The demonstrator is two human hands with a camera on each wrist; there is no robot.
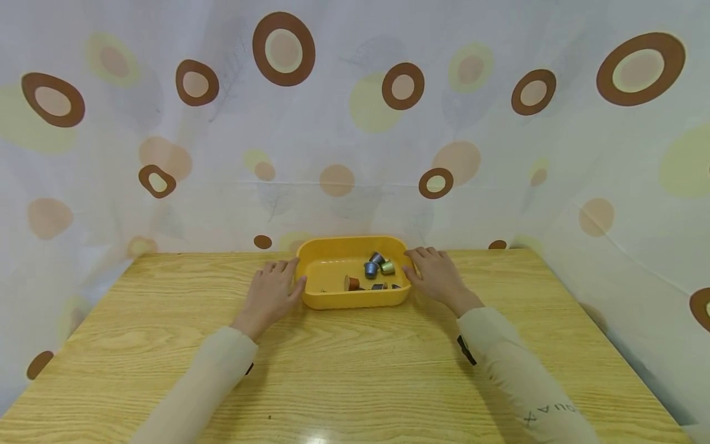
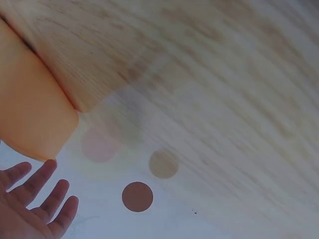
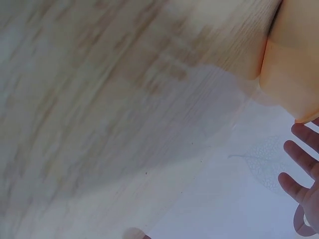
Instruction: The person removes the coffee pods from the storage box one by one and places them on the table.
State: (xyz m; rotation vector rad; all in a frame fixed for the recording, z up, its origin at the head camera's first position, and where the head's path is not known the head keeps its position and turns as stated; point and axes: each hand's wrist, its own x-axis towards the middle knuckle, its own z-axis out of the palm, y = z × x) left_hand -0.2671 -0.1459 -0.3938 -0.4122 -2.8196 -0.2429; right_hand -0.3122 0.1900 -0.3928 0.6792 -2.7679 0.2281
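Note:
A yellow plastic tray (image 1: 355,301) stands on the wooden table in the head view, with several coffee capsules inside. A blue capsule (image 1: 370,270), a green capsule (image 1: 387,267) and a brown capsule (image 1: 352,283) show; the front wall partly hides others. My left hand (image 1: 272,293) is at the tray's left end, thumb and fingertips touching its side. At the right end, my right hand (image 1: 438,275) touches the rim with its fingers. Both wrist views show fairly straight, spread fingers by the orange-looking tray wall (image 2: 35,94); the thumbs are out of sight there.
The wooden table (image 1: 355,370) reaches toward me and to both sides of the tray. Just behind the tray hangs a white curtain (image 1: 333,123) with brown, yellow and pink spots, which also runs along both sides of the table.

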